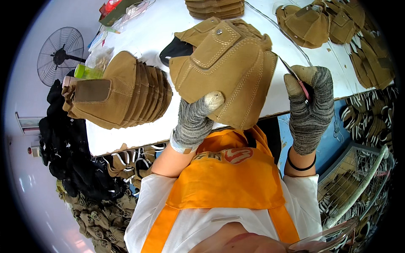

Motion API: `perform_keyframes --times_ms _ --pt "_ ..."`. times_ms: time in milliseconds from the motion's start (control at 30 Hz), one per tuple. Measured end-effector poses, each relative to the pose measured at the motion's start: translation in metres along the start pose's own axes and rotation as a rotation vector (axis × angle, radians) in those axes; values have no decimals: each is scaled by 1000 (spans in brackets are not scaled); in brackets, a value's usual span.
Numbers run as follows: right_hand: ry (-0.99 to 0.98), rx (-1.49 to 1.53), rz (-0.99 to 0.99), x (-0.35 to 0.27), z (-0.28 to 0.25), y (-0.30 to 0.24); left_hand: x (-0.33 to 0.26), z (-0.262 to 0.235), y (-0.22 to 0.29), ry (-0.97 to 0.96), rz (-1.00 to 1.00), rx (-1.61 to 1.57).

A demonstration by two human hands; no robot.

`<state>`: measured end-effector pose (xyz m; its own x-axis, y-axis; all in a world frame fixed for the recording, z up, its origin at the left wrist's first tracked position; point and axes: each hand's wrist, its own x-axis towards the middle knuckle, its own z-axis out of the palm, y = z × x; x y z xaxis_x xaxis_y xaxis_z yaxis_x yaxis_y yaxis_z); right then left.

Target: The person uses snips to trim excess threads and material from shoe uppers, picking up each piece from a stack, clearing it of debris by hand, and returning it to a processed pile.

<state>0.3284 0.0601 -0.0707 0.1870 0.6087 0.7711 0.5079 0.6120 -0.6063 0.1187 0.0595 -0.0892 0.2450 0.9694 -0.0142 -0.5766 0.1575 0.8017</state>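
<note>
A brown fabric cap [236,78] with light double stitching and a snapped pocket flap is raised above the white table. My left hand [196,118], in a grey knit glove with pale fingertips, grips its lower edge. The thumb lies on the outside, and the other fingers are hidden behind the cloth. Right of the cap, my right hand [311,97], gloved the same way, is closed around small thread snips [302,85] with a pinkish handle. Their blades point up toward the cap's right edge; I cannot tell whether they touch it.
A stack of nested brown caps [120,95] stands at the left on the white table [107,141]. Another stack [215,8] is at the back, with loose caps [303,25] at the far right. A wire basket [358,181] stands lower right, a fan [60,55] at left.
</note>
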Motion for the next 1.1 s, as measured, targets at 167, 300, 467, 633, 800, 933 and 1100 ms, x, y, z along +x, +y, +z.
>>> perform_keyframes --times_ms 167,300,467,633,800,933,1100 --pt "-5 8 51 -2 -2 5 2 7 0 -5 11 -65" --pt "-20 39 73 0 1 1 2 5 -3 45 54 -3" --pt "-46 62 143 -5 3 6 2 2 -2 40 79 78" --pt "-165 277 530 -6 0 -6 5 7 -1 26 85 48" --pt "-177 232 434 -7 1 -6 3 12 -2 46 173 125" --pt "-101 157 172 -10 12 1 1 8 -3 67 192 178" --pt "-290 191 252 -7 9 -13 1 4 -2 71 227 228"
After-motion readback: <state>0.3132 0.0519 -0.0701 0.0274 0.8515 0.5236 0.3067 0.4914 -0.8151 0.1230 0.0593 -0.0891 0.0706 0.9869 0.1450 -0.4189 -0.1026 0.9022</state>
